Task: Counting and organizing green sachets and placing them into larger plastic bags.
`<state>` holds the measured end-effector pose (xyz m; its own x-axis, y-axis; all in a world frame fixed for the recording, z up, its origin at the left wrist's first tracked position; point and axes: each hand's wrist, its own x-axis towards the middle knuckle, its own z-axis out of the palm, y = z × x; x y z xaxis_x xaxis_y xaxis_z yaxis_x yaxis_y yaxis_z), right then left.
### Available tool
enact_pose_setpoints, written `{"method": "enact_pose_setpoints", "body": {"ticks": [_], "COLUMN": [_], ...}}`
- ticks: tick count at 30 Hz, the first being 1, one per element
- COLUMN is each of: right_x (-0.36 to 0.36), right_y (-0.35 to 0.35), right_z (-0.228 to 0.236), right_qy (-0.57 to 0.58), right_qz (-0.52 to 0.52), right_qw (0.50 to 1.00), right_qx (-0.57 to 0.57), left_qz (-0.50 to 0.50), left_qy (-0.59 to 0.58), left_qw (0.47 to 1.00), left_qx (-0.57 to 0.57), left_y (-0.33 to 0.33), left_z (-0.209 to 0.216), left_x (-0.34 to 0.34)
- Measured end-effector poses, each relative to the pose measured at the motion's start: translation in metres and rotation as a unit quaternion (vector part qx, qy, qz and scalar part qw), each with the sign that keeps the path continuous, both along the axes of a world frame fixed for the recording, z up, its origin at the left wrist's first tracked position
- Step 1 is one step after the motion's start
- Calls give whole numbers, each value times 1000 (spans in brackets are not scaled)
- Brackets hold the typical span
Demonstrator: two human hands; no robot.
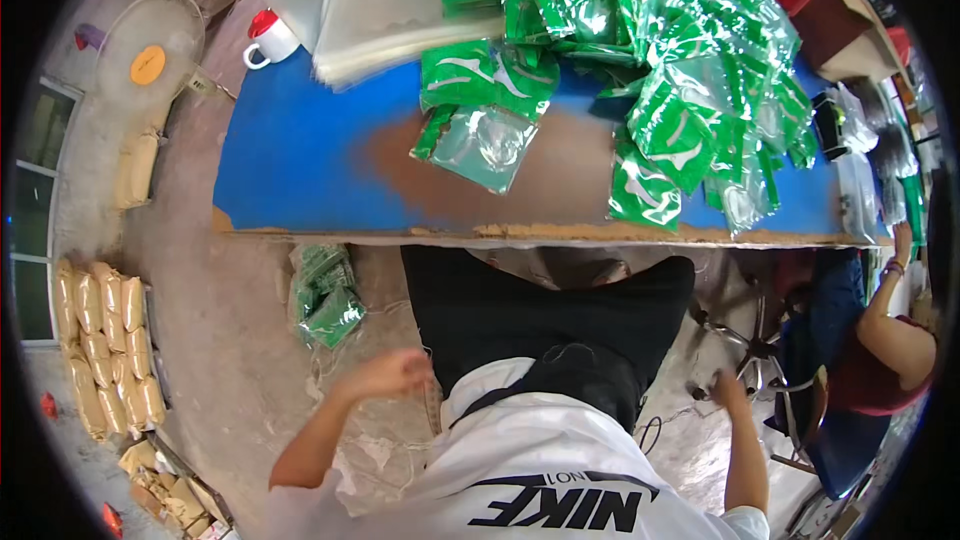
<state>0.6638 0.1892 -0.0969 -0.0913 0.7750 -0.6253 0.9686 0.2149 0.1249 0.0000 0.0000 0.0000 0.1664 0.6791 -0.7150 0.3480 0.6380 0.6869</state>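
My left hand hangs beside my left thigh, below the table edge. Its fingers are small and smeared, so their closure does not show. A thin pale strip runs down next to it; whether the fingers touch it is unclear. Out past my right hip is my right hand, near a swivel chair base, its fingers too foreshortened to read. On the blue table in front of me lie a few green-and-clear plastic packets, and a large heap of similar packets covers the right side.
Clear plastic sheets and a white mug with red inside sit at the table's far left. More green packets lie on the floor. Stacked brown packages and a fan stand left. Another person's arm is at right.
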Motion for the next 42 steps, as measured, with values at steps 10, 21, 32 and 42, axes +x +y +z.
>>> {"method": "enact_pose_setpoints", "body": {"ticks": [10,21,32,42], "right_x": [-339,-450,-435,-545], "right_y": [57,47,98,127], "right_z": [199,131,181,156], "right_qy": [562,457,716,505], "right_qz": [171,527,231,409], "right_qw": [805,661,557,664], "right_qx": [81,276,353,370], "left_qz": [311,370,507,635], "left_qy": [170,476,-75,-186], "left_qw": [787,560,701,642], "left_qx": [505,568,496,387], "left_y": [137,161,136,63], "left_z": [61,15,19,33], "left_x": [21,-2,45,54]}}
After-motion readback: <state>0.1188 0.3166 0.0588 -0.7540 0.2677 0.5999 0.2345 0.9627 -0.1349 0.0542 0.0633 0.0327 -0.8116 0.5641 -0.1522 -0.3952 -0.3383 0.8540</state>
